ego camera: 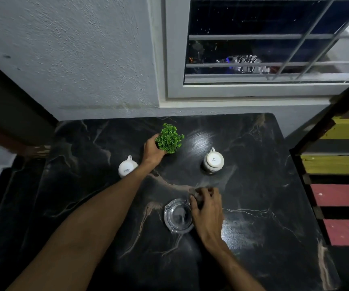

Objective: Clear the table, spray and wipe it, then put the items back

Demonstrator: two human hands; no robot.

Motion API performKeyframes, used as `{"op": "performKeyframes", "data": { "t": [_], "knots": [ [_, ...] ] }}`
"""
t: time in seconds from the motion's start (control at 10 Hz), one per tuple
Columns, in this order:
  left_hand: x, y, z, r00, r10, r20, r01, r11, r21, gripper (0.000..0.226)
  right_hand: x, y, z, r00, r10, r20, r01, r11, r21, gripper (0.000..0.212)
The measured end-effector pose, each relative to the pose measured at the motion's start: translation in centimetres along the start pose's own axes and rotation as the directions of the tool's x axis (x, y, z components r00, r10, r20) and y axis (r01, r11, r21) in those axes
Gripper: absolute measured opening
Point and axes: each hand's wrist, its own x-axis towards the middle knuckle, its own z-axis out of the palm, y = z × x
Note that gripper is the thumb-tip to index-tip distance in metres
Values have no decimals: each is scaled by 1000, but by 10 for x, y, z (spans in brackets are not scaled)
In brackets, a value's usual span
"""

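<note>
The left hand is shown closed around the base of a small green potted plant at the far centre of the desk; the pot itself is hidden by the fingers, and whether it rests on the surface cannot be told. The right hand is curled, fingers bent, over a small dark object held against the desk just beyond and to the right of a clear glass ashtray; what the object is cannot be made out. The ashtray lies near centre, touching or just beside the right hand, round and empty, with a notched rim.

Two white mugs stand inverted: one left of the left wrist, bearing dark lettering, and one to the right, between the plant and the right hand, its handle pointing away. The desk top is black marble with pale veins and shows dull streaks under the light.

The items are judged to be either on their way off or being set back. The plant lies far from the body, upright, in the left hand's charge; the ashtray is nearer the right hand.
</note>
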Motion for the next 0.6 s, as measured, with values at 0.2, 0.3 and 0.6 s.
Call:
{"op": "performKeyframes", "data": {
  "t": [0.2,0.3,0.6],
  "knots": [
    [7,-4,5,1000,-2,-9,2,1000,-12,55,7,3,3,1000,-25,-10,25,997,66,22],
    [6,-6,4,1000,-16,16,16,1000,0,76,11,5,2,999,-40,-13,41,997,71,20],
    [-41,14,-40,1000,-16,6,16,1000,-16,83,10,-22,-28,987,-158,13,157,986,48,25]
  ]
}}
